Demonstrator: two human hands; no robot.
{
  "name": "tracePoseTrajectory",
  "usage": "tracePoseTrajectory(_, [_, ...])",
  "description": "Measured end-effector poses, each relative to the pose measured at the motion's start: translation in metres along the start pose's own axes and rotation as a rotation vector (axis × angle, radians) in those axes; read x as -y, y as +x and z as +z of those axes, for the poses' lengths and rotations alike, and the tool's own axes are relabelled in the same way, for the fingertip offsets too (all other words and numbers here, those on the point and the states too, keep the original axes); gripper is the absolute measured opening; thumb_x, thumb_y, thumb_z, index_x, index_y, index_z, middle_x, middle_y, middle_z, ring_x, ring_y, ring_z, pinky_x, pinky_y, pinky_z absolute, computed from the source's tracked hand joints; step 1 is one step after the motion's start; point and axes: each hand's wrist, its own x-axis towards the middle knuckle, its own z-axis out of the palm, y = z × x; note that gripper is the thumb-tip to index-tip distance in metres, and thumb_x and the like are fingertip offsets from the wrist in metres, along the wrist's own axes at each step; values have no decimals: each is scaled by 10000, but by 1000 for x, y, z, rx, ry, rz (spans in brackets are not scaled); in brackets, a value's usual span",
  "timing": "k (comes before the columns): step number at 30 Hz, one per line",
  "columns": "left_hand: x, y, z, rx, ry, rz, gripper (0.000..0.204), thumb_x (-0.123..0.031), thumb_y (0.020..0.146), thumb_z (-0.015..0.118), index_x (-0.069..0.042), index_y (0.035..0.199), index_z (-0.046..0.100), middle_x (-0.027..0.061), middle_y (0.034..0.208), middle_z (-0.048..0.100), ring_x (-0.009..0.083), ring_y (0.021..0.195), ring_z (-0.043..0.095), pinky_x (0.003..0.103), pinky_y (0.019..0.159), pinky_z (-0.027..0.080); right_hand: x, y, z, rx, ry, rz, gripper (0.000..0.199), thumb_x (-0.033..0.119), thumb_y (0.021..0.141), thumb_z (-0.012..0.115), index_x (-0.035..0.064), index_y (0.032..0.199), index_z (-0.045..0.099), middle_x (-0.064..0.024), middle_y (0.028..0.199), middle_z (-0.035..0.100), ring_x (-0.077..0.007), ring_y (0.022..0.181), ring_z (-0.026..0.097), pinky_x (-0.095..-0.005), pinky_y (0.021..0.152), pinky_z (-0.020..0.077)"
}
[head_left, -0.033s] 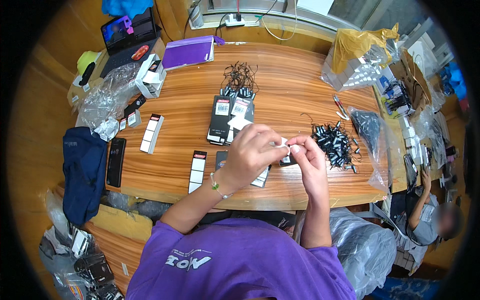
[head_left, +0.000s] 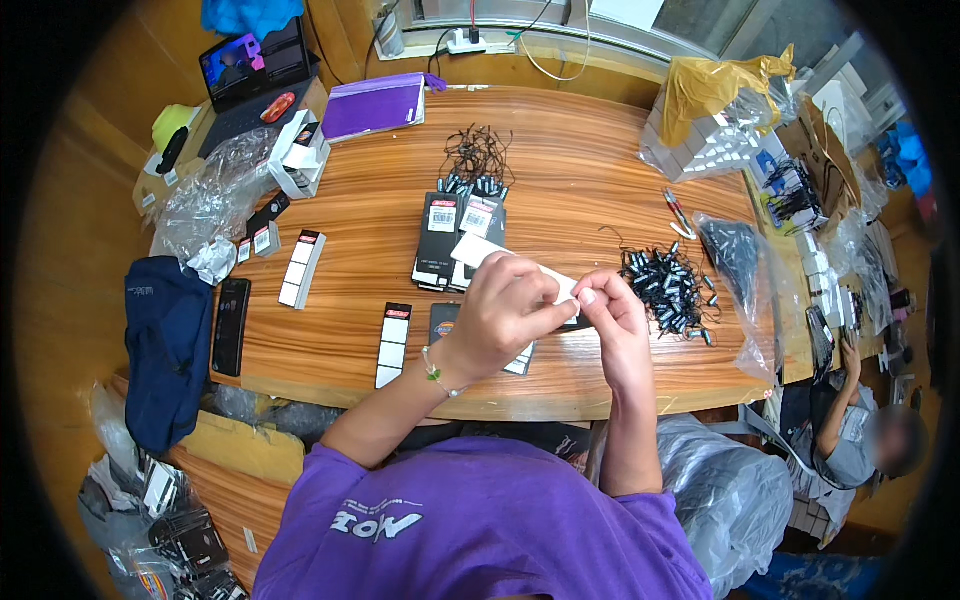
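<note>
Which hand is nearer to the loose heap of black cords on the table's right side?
Right. The right hand is just left of the cord heap; the left hand is farther left.

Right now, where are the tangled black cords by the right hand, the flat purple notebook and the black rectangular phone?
Tangled black cords (head_left: 668, 292), head view: the pile's middle.
Flat purple notebook (head_left: 374, 107), head view: its cover.
Black rectangular phone (head_left: 231, 327), head view: its dark face.
</note>
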Motion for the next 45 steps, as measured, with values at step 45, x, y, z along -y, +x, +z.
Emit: tracePoseTrajectory(45, [-7,-17,22,273,-1024,-917,193,6,779,639,20,958,568,75,904,615,94,775,598,209,706,481,26,13,9,-16,1002,-213,67,157,944,397,95,969,410,-6,650,396,-103,556,363,-259,558,370])
